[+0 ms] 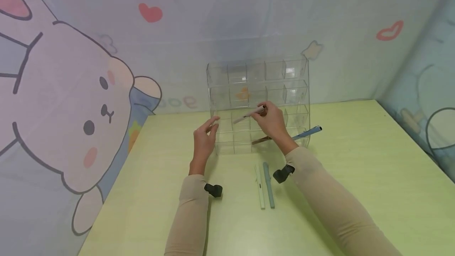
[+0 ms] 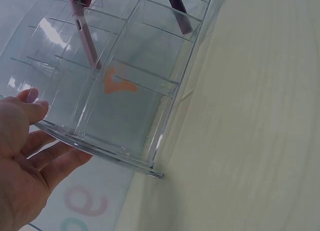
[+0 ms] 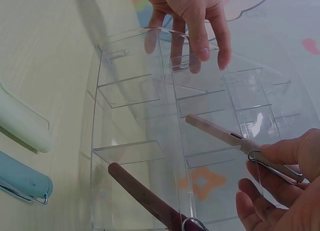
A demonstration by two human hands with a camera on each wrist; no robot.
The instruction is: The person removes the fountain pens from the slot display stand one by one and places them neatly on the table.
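A clear tiered organizer with small compartments stands against the back wall. At its left side my left hand holds the edge panel, thumb on one face and fingers on the other in the left wrist view. My right hand pinches a pinkish-beige pen near its clip end. The pen slants, its far end pointing down and left over a compartment in the second row from the bottom. Below, a dark reddish-brown pen leans in the bottom row. A blue pen sticks out of that row at the right.
On the table before the organizer, a pale green pen and a teal pen lie side by side. A cartoon-print cloth hangs behind. Dark wrist cameras sit on both sleeves.
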